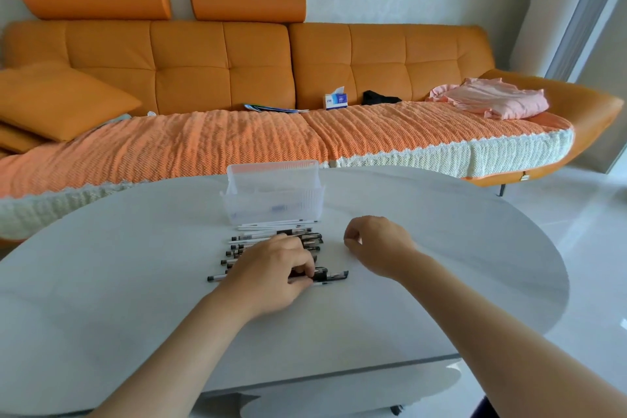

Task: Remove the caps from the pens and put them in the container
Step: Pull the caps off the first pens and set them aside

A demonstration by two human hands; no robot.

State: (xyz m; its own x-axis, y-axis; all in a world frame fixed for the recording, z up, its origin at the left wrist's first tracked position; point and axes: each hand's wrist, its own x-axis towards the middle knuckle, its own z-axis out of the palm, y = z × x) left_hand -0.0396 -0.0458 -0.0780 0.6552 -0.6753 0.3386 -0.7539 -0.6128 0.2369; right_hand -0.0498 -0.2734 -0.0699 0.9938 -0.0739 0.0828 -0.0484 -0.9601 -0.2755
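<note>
Your left hand point(271, 273) lies over the near end of the row of pens point(307, 237), thumb and fingertips pinching the nearest pen point(336, 275) by its barrel just left of the black cap. That pen lies crosswise on the table point(101, 282), cap to the right, touching the pen beside it. There is wide bare table between it and the near edge.

Your right hand point(376, 241) is just right of the row and apart from it. Its fingers are loosely curled downward with nothing visible in them. Whether it rests on the table or hangs above it, you cannot tell. To its right the table is bare out to the curved right edge, with white floor point(583, 248) beyond.

The black-capped pens lie side by side running away from you. A few slim white pens point(271, 225) lie at the far end, just in front of the container point(274, 193). This clear plastic container stands upright near the far edge, open at the top, with something faintly blue inside.

Past that edge the orange sofa point(220, 61) runs close along the table. A tissue box point(336, 101) and a pink garment point(492, 100) lie on its seat.
</note>
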